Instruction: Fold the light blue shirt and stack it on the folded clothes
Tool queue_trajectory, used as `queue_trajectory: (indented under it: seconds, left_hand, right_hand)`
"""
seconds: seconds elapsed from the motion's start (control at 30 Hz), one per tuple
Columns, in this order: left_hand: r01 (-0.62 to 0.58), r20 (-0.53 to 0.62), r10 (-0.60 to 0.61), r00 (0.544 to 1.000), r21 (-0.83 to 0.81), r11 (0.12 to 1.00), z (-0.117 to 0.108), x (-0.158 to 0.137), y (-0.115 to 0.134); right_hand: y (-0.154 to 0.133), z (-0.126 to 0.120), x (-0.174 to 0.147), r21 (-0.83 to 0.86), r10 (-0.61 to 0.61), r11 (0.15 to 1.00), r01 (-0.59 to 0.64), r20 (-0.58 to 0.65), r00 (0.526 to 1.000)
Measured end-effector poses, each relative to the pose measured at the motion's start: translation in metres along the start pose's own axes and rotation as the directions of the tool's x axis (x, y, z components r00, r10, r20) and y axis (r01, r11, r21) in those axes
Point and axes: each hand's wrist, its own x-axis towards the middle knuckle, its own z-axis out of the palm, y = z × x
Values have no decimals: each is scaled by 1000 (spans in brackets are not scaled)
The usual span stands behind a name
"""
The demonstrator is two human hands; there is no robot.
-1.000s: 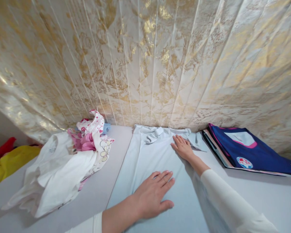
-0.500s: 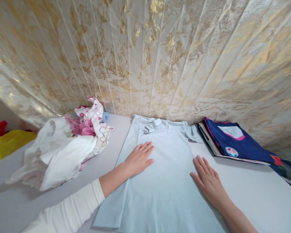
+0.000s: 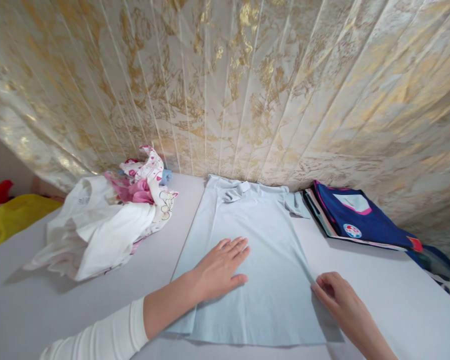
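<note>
Hanging behind everything, a gold-patterned curtain (image 3: 225, 90) drops to a white counter (image 3: 408, 310). Lying flat mid-counter is a pale blue shirt (image 3: 262, 310), its crumpled end toward the curtain. Left of it sits a loose heap of clothes (image 3: 108, 235); right, a folded stack (image 3: 375, 220) topped in navy. The left hand (image 3: 225, 267) rests open on the shirt; the right hand (image 3: 339, 297) curls at its right edge, whether pinching cloth I cannot tell.

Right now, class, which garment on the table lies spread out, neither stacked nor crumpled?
The light blue shirt in the middle, under the left hand; the badged navy garment tops a stack, and the white shirt lies crumpled.
</note>
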Motion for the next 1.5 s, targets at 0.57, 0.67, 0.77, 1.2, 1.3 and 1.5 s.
queue_trajectory:
  seconds: [0.57,0.67,0.77,1.2,1.3,1.5]
  left_hand:
    - [-40,-105,34,994,-58,998,-7,-5,23]
    - [-82,-110,80,991,-14,997,-17,-3,31]
    - [-167,-89,173,981,61,984,-21,2,40]
    - [-359,-167,373,913,104,927,-9,31,64]
    - [-384,-166,386,907,47,922,1,36,69]
    - [-409,-158,400,903,-28,912,28,40,75]
  right_hand:
    - [-160,-16,49,-169,-248,911,375,504,828]
    - [-126,-25,92,-198,-187,940,279,385,904]
    - [-93,-21,143,-291,-82,944,154,246,966]
    - [-73,9,212,-438,-177,892,114,-106,978]
    - [-88,5,218,-467,-315,849,246,-74,946]
    - [-122,27,223,-412,-600,668,620,196,776]
